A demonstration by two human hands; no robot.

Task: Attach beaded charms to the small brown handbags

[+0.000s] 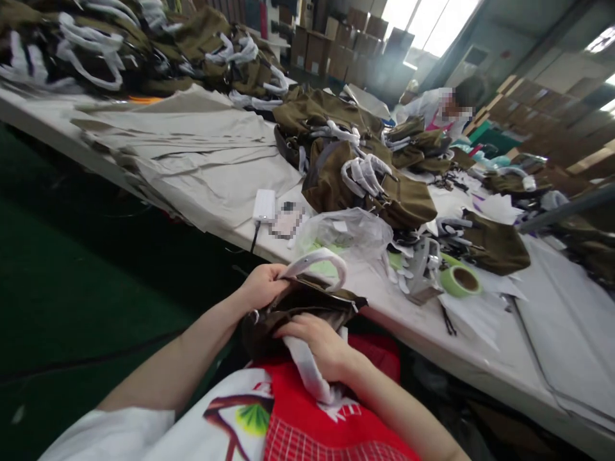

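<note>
A dark olive-brown handbag (259,334) rests against my front at the table's edge, its zippered mouth spread apart. One white-wrapped handle (314,257) arches up on its far side; another white-wrapped strap hangs down on the near side. My left hand (263,285) is closed on the far left rim beside the base of the handle. My right hand (319,346) grips the near rim, its fingers curled over into the opening. Those fingertips are partly hidden inside. A clear plastic bag (355,230) lies on the table just beyond the handbag.
Olive handbags with wrapped handles (369,182) are heaped along the table (480,355). Stacked pale sheets (192,147) lie to the left. On the right are a tape dispenser (423,272) and a green tape roll (461,280). Across the table a person (427,112) bends forward.
</note>
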